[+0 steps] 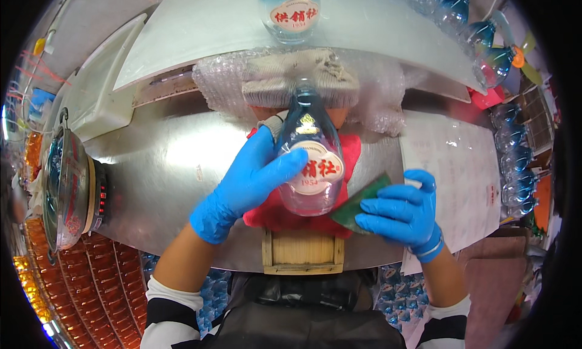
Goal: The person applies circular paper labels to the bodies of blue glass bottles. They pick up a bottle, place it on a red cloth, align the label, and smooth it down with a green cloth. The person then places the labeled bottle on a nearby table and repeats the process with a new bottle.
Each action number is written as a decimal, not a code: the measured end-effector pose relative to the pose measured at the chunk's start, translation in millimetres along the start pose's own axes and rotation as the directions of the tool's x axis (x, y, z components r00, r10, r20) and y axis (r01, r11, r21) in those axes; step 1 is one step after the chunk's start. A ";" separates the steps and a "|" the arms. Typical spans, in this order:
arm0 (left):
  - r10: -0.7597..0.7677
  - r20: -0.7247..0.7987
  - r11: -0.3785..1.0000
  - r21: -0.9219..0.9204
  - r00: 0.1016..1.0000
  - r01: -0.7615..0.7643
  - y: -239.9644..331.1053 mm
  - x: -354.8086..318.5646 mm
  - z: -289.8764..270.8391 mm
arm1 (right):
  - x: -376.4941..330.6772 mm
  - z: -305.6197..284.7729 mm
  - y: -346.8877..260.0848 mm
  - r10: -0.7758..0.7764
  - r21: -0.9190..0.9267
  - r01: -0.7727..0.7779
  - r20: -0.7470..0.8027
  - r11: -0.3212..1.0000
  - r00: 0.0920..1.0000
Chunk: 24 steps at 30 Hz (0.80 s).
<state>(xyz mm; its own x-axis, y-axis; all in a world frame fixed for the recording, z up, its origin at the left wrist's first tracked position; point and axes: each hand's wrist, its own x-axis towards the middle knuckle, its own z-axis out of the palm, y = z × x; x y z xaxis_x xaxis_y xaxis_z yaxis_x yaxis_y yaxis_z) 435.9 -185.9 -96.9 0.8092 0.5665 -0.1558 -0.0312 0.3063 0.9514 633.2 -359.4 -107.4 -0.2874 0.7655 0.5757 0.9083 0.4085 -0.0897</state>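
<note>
A glass bottle, dark blue at the neck and fading to clear at the base, lies with its neck pointing away from me. A pale rounded label with red characters and a gold emblem faces up. My left hand, in a blue glove, grips its left side, thumb across the label. My right hand, gloved too, holds a flat dark green pad close to the bottle's lower right side. Under the bottle is a red cloth. Its neck rests against a support covered in grey ribbed knit.
Bubble wrap flanks the support. Another blue bottle stands on a raised white board. A round pan on a heater sits left on the metal table. White sheets, several bottles and a small fan are at right.
</note>
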 end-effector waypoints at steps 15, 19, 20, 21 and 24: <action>-0.319 -0.088 0.945 -0.102 0.944 0.310 31.7 20.4 6.7 | 47.7 19.8 -16.4 -0.185 0.184 0.197 -0.081 0.963 0.979; -0.354 -0.060 0.924 -0.175 0.933 0.339 36.5 23.1 5.7 | 54.6 13.2 -15.2 -0.142 0.241 0.146 -0.037 0.959 0.989; -0.364 -0.049 0.917 -0.196 0.930 0.349 38.2 23.9 5.8 | 58.5 9.7 -15.7 -0.126 0.252 0.127 -0.020 0.959 0.992; -0.352 -0.053 0.923 -0.187 0.934 0.337 36.5 24.7 5.8 | 62.8 5.9 -16.1 -0.110 0.262 0.107 -0.004 0.959 0.994; -0.338 -0.049 0.932 -0.159 0.940 0.327 29.7 27.1 3.5 | 80.3 -4.6 -13.1 0.044 0.276 -0.095 0.186 0.956 0.982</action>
<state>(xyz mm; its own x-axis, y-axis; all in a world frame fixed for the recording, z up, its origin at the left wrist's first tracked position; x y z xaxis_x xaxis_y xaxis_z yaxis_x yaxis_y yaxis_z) 458.9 -164.1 -71.9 0.7422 0.4665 -0.4812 0.1421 0.5922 0.7932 599.6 -305.6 -56.2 -0.2989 0.8615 0.4104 0.8122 0.4555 -0.3646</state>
